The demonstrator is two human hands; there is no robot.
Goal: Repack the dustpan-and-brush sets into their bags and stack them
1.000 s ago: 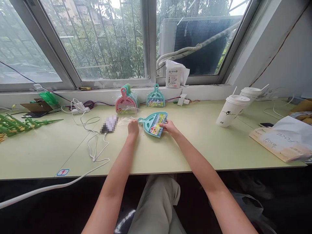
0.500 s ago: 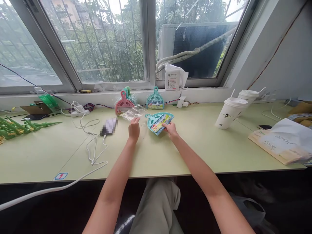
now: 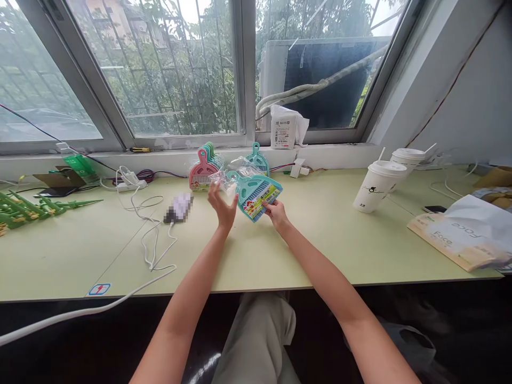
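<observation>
A small turquoise dustpan (image 3: 255, 188) is tilted over the table, with a blue-bristled brush in it and a printed label card (image 3: 260, 201) across its front. My right hand (image 3: 277, 214) pinches its lower right edge at the card. At the dustpan's left side, my left hand (image 3: 224, 208) has its fingers spread and its thumb close to the rim; whether the thumb touches is unclear. Crumpled clear plastic film (image 3: 228, 184) lies behind and around the left fingertips, partly hidden by the dustpan.
A row of dustpans, a pink one (image 3: 203, 173) in front, stands by the windowsill. Another turquoise dustpan (image 3: 256, 154) leans behind. White cables (image 3: 154, 240) and a blurred-out object (image 3: 178, 208) lie left. Lidded cups (image 3: 378, 186) and a tissue pack (image 3: 452, 234) are right.
My left hand has opened from a closed grip on the film and moved toward the dustpan. The film has shifted right, behind the dustpan's handle. The dustpan has tipped more upright.
</observation>
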